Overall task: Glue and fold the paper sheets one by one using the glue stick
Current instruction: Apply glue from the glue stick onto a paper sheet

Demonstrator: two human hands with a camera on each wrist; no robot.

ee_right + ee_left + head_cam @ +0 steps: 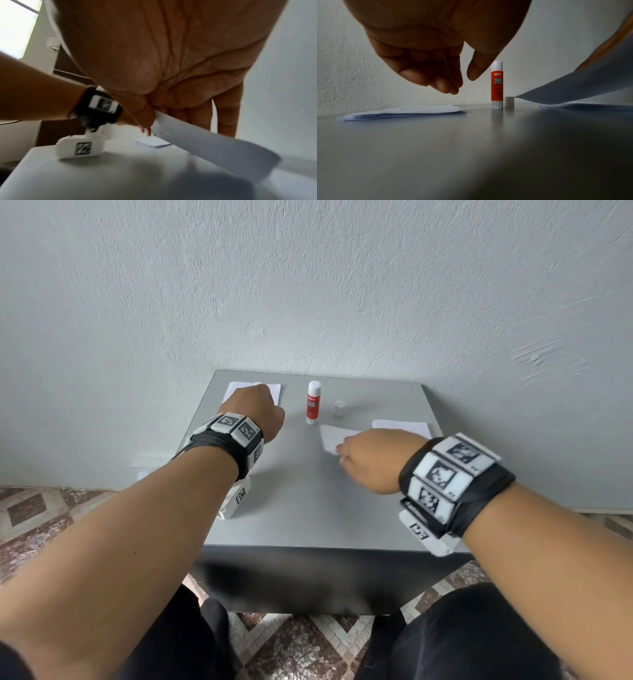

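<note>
A red and white glue stick (pixel 313 402) (pixel 496 85) stands upright and uncapped at the back middle of the grey table (pixel 301 508). Its white cap (pixel 339 408) (pixel 509 102) stands just to its right. My right hand (pixel 370 460) (pixel 154 119) pinches a white paper sheet (pixel 332 440) (pixel 214 147) between thumb and fingers and holds it tilted above the table. Behind it lies a stack of flat sheets (pixel 404 428) (pixel 590 105). My left hand (pixel 253 409) (pixel 462 83) hovers with loosely curled fingers over a pile of folded sheets (pixel 236 392) (pixel 406 112) and holds nothing.
The table stands against a pale textured wall (pixel 308 285). Its front edge (pixel 325 547) is near my knees, with patterned floor tiles (pixel 291 645) below. The left wrist camera housing (pixel 80 148) sits low over the table's left edge.
</note>
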